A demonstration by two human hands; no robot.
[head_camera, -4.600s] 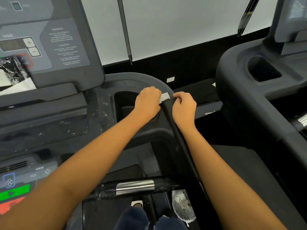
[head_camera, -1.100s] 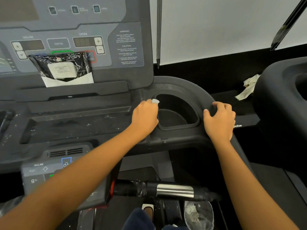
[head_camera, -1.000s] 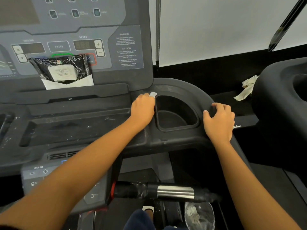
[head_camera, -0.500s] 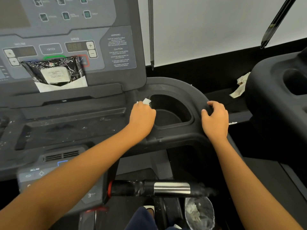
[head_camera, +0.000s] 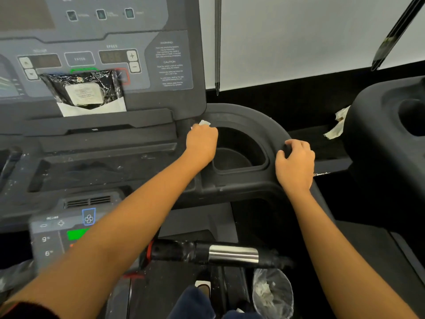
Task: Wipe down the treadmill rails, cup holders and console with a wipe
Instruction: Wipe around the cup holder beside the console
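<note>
console (head_camera: 92, 54): upright panel at far left, a wipe packet (head_camera: 85, 90) leaning on its ledge.
left hand (head_camera: 201, 143): fingers curled round the wipe (head_camera: 204, 122), only a white corner showing, pressed on the rim of the cup holder (head_camera: 253, 143) beside the console corner.
right hand (head_camera: 295, 162): fingers hooked over the side rail (head_camera: 264, 125) past the holder, apparently bracing.
step: wiping the cup holder rim.
next: sweep the wipe round the rim, then down into the well, with firm pressure.

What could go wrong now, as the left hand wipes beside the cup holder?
The wipe is bunched small in the left hand, so it may miss the inside of the cup holder. The packet leaning on the console covers some buttons; wiping there might knock it down or press a button.
</note>
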